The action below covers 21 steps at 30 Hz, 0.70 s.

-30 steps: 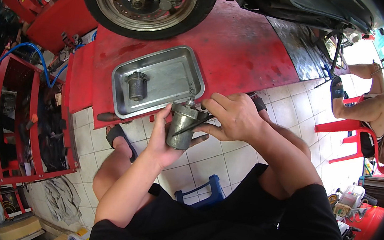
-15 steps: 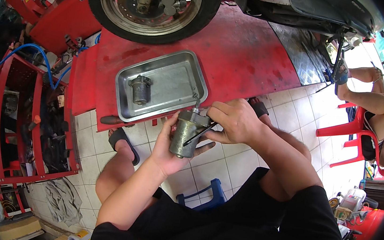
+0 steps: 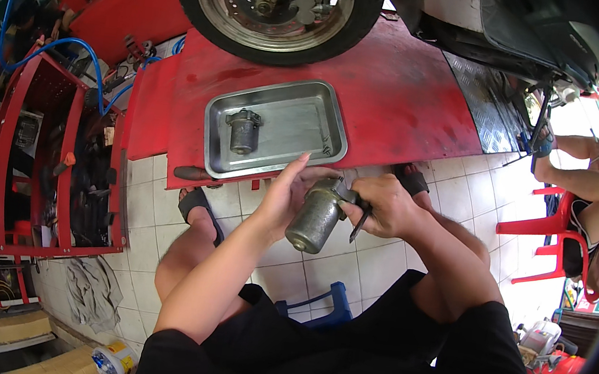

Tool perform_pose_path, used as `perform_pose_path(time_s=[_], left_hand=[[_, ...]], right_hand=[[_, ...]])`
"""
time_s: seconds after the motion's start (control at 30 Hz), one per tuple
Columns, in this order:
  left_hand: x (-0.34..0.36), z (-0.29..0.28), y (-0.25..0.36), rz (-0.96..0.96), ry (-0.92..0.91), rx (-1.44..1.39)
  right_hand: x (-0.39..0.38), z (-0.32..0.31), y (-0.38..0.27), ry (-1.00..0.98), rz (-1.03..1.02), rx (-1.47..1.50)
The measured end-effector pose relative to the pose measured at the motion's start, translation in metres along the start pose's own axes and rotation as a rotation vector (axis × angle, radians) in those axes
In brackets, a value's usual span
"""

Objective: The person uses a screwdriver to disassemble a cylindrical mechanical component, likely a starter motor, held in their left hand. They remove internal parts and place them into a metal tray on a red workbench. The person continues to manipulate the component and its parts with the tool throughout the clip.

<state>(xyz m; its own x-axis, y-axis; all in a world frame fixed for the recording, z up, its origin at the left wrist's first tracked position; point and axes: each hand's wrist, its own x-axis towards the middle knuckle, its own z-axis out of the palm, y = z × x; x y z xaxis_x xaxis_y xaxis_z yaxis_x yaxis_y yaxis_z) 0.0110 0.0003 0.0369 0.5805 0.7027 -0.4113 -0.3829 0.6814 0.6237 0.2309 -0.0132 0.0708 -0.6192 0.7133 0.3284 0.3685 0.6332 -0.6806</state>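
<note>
A grey cylindrical starter motor (image 3: pixel 312 222) is tilted between my two hands, its rounded end toward me. My left hand (image 3: pixel 289 199) is curled along its far left side, several fingers hidden behind it. With thumb and fingers closed, my right hand (image 3: pixel 386 206) grips the motor's upper right side. A dark, thin piece (image 3: pixel 360 224) hangs below those right fingers; I cannot tell whether it is a lead or a tool. Just beyond my hands, a second, similar starter motor (image 3: pixel 244 135) stands in a shallow metal tray (image 3: pixel 279 166), with small metal parts (image 3: pixel 327 146) at the tray's right.
The tray sits on a red platform (image 3: pixel 405 103) beneath a motorcycle's front wheel (image 3: pixel 285 56). A dark-handled tool (image 3: pixel 194 173) lies at the platform's near edge. At left stands a red rack (image 3: pixel 70 161); a blue stool (image 3: pixel 334 308) is below me. Someone sits on a red chair (image 3: pixel 568 225) at right.
The starter motor has tipped, its shaft end turning away out of sight. My right fingers have closed in against it, and the dark thin piece no longer crosses its body. The whole view has shifted.
</note>
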Motion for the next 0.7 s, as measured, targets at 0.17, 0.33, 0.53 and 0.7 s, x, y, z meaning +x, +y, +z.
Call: perform_pose_path(time_s=[0.17,0.33,0.53,0.7], left_hand=[[-0.006,0.013,-0.004,-0.034,-0.102,-0.231],[-0.008,-0.001,0.000,-0.031,-0.199,-0.261],[-0.023,0.003,-0.008,-0.063,-0.085,-0.395],[-0.018,-0.011,-0.032,-0.091,0.000,-0.448]], right_hand=[[0.002,0.009,-0.003,-0.081,0.075,0.113],[0.007,0.007,-0.003,-0.120,0.222,0.113],[0.022,-0.008,-0.012,-0.211,0.358,0.043],[0.019,-0.001,-0.011,-0.229,0.371,0.026]])
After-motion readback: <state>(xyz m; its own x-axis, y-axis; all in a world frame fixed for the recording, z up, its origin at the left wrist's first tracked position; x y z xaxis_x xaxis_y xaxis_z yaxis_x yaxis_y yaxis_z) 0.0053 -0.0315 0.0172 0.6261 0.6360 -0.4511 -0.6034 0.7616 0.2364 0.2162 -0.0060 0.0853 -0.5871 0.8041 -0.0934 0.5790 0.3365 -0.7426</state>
